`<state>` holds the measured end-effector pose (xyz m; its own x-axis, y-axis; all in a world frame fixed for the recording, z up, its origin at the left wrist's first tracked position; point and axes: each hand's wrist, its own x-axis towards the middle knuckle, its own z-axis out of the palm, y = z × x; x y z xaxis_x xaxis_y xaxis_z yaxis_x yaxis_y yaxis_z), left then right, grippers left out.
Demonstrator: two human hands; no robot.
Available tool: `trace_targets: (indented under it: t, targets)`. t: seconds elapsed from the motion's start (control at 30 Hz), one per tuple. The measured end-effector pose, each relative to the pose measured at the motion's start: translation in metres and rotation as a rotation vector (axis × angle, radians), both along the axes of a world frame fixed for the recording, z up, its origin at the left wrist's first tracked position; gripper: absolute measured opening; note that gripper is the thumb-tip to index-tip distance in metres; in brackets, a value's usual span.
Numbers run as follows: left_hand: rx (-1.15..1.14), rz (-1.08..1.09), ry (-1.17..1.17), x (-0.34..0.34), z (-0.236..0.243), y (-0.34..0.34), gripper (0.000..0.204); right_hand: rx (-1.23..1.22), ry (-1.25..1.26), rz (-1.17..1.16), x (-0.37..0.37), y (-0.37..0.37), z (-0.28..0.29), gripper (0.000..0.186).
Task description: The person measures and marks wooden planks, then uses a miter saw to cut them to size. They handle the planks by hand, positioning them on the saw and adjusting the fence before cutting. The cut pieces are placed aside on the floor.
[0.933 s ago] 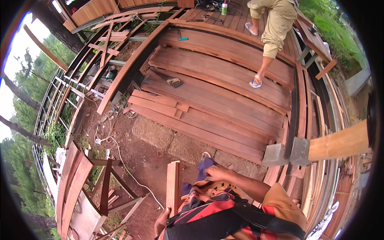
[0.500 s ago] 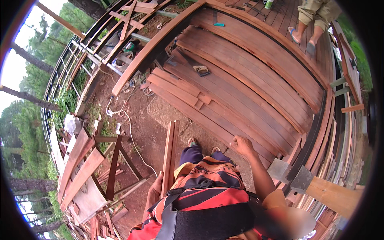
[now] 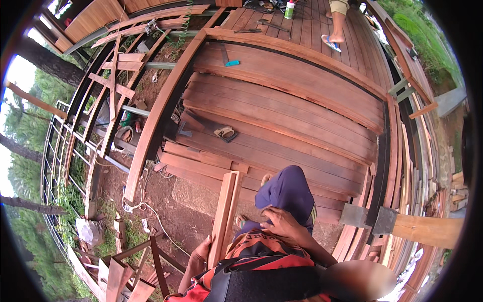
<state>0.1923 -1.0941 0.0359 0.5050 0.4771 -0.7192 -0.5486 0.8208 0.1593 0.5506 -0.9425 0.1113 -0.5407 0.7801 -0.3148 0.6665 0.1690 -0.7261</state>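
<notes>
Two reddish-brown lengths of timber [image 3: 226,211], side by side, stand up in front of my left side. My left hand [image 3: 202,250] is closed around their lower part, close to my body. My right hand [image 3: 282,223] lies over my shirt front beside the raised thigh [image 3: 287,189], fingers spread and holding nothing. Ahead are wide wooden steps [image 3: 287,103]; my raised leg is in front of the lowest boards. A handsaw [image 3: 225,134] rests on them at the left, near several short board offcuts [image 3: 201,157]. Higher up lies a try square with a teal handle [image 3: 232,63].
A co-worker's sandalled foot [image 3: 332,43] is on the upper deck, near a hammer [image 3: 271,24] and a white-green bottle [image 3: 289,9]. A pale cord [image 3: 160,216] crosses the dirt at left. A timber post [image 3: 427,230] juts in from the right, beside stacked boards [image 3: 402,161].
My right hand has come back from near the steps to my thigh, its fingers opening out. One knee has risen. The view has turned, and the co-worker's feet have shifted.
</notes>
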Motion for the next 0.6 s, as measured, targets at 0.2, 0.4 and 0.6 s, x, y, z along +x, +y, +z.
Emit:
trace_targets:
  t: [0.2, 0.4, 0.6]
  targets:
    - [0.02, -0.286, 0.205, 0.009, 0.007, 0.123, 0.113, 0.161, 0.064, 0.042, -0.009, 0.122, -0.019, 0.035]
    - [-0.116, -0.412, 0.161, 0.045, 0.113, 0.242, 0.13, 0.034, 0.092, -0.018, 0.006, 0.268, -0.053, 0.025]
    - [-0.006, -0.354, 0.174, 0.067, 0.135, 0.308, 0.137, -0.27, 0.213, -0.235, 0.024, 0.364, 0.035, 0.023]
